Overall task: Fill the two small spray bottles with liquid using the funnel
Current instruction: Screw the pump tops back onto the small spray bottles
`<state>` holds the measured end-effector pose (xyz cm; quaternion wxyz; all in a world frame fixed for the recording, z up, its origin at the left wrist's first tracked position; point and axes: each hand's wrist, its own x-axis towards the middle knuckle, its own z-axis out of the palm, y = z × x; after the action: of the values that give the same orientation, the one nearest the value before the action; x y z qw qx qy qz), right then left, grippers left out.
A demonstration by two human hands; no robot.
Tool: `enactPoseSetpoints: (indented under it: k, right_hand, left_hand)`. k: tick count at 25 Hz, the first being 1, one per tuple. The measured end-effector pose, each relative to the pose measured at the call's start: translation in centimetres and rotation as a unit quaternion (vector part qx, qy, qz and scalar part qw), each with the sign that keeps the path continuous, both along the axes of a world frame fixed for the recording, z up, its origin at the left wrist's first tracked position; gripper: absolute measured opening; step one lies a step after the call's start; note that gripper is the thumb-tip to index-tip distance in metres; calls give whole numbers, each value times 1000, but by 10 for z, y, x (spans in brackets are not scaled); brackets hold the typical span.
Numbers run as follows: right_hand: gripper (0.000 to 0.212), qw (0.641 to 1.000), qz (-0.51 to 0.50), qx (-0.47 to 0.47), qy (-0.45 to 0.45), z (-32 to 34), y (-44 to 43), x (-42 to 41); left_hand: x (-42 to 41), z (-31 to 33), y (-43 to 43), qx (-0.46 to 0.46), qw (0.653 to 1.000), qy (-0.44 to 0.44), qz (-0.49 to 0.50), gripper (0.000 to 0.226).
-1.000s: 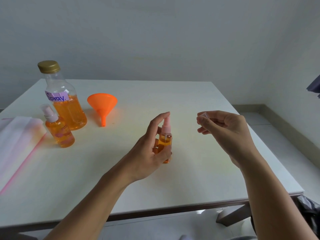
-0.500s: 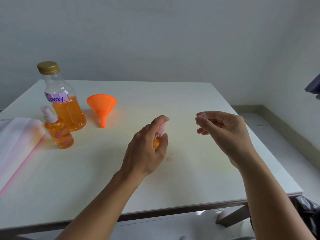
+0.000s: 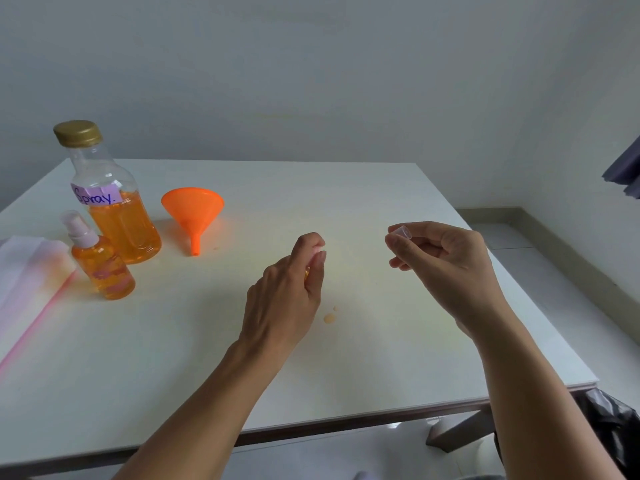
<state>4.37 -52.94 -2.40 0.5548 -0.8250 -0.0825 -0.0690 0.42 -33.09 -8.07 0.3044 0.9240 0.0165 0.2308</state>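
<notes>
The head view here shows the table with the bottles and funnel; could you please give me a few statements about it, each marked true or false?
1. The orange funnel sits in the neck of a spray bottle. False: it lies on the table, apart from both bottles.
2. The large bottle labelled "Spray" has its gold cap on. True.
3. The right hand pinches a small clear cap. True.
4. The left hand is open and empty. False: it is closed around a small spray bottle, mostly hidden.
5. Orange droplets lie on the table near the left hand. True.
6. The capped spray bottle by the large bottle is empty. False: it holds orange liquid.
</notes>
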Motion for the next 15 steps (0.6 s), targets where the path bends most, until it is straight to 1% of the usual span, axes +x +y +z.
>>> enactPoseSetpoints:
  k: [2,5,8,11,15]
  right_hand:
    - [14,1000,9,0,1,0,1,0]
    - [25,999,52,7,0,-1,10,-2]
    - [25,996,84,-8,-11,-3,21,-2]
    - [20,995,84,-44,-18,-4,26,-2]
    - [20,989,97,-101,-39,-6,31,-3]
  left_hand:
    - [-3,5,-1,-39,999,4,-21,26]
    - [-8,5,3,-111,990,52,-65,27]
    - [-16,5,9,-108,981,106,-120,26]
    - [-21,4,16,-112,977,86,-157,34]
    - [-24,0,19,-126,977,58,-162,38]
